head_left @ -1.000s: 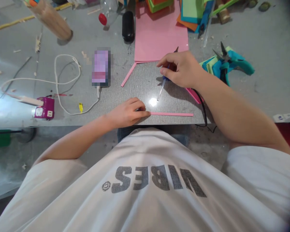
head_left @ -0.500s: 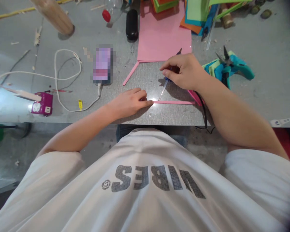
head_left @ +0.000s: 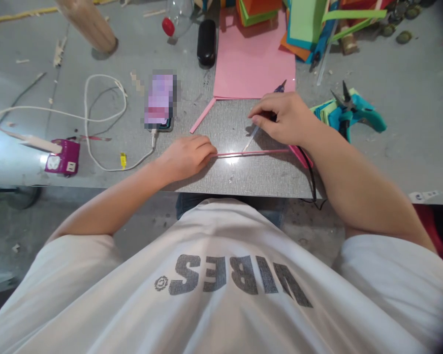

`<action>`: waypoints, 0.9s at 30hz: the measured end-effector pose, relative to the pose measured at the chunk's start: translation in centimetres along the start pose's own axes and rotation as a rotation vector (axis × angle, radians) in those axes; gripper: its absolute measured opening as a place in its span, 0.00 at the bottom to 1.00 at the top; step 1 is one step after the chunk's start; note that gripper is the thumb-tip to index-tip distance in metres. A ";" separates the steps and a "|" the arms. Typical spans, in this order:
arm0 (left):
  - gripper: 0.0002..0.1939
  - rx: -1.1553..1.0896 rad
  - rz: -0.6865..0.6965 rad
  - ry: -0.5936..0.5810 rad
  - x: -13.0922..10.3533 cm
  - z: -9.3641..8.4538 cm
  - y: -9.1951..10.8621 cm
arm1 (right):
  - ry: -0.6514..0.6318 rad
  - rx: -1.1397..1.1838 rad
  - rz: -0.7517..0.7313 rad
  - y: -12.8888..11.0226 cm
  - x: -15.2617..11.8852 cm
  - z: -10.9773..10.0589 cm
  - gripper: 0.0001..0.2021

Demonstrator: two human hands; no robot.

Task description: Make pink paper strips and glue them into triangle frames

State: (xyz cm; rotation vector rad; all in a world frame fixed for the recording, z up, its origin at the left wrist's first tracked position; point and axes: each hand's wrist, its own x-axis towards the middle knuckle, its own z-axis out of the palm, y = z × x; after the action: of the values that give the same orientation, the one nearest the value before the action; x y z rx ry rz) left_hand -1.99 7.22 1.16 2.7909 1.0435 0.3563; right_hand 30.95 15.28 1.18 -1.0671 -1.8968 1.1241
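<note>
My left hand (head_left: 192,155) is closed, its fingertips pinching the left end of a thin pink strip (head_left: 266,153) near the table's front edge. The strip looks edge-on and runs right towards a pink device with a black cord (head_left: 301,155), partly hidden by my right wrist. My right hand (head_left: 278,115) is closed around a slim tool with a dark pointed upper end and a translucent shaft (head_left: 251,139). The shaft's lower end meets or nearly meets the strip. Its middle is hidden by my fingers.
A pink paper sheet (head_left: 254,73) lies ahead, with another pink strip (head_left: 203,115) at its corner. Teal-handled pliers (head_left: 365,113) rest on paper pieces at right. Left are a charging phone (head_left: 160,98), a white cable (head_left: 133,166) and a purple adapter (head_left: 62,158). A black case (head_left: 206,43) lies farther back.
My left hand has shifted left along the pink strip, which now looks thinner and more edge-on. My right hand keeps hold of the slim tool. The view has shifted slightly.
</note>
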 end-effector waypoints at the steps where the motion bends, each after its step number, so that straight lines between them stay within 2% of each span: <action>1: 0.16 -0.092 -0.043 0.014 -0.3 -0.4 0.5 | 0.015 0.013 0.008 0.1 0.1 -0.2 0.15; 4: 0.13 -0.353 -0.178 0.039 -0.8 -1.8 2.1 | 0.079 0.062 0.011 0.5 0.7 -1.2 0.14; 8: 0.10 -0.653 -0.376 0.069 -0.3 -3.1 3.7 | 0.155 0.240 -0.005 0.2 1.1 -2.2 0.19; 10: 0.08 -0.778 -0.433 0.111 0.5 -3.3 4.2 | 0.074 0.345 -0.001 -0.6 0.7 -2.0 0.22; 13: 0.08 -0.893 -0.494 0.181 2.3 -3.1 4.6 | -0.125 0.478 0.061 -2.1 -0.5 -0.6 0.22; 15: 0.08 -0.944 -0.507 0.203 3.6 -2.9 4.7 | -0.138 0.527 0.092 -2.8 -1.2 0.6 0.21; 19: 0.07 -0.971 -0.485 0.217 5.7 -2.4 4.9 | 0.102 0.518 0.086 -3.2 -1.7 2.0 0.21; 21: 0.06 -1.001 -0.481 0.217 6.5 -2.1 4.9 | 0.163 0.518 0.097 -3.1 -1.7 2.2 0.22; 25: 0.10 -1.118 -0.458 0.216 7.6 -1.1 4.6 | 0.137 0.512 0.122 -2.9 -1.7 2.5 0.24; 27: 0.12 -1.146 -0.430 0.254 7.9 -0.3 4.3 | 0.112 0.480 0.129 -3.0 -1.8 2.8 0.25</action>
State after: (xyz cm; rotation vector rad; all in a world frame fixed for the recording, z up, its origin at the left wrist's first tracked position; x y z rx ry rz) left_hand 6.37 9.23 3.75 1.5009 0.9828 0.8997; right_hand 28.37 11.83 2.56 -0.9604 -1.3860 1.4660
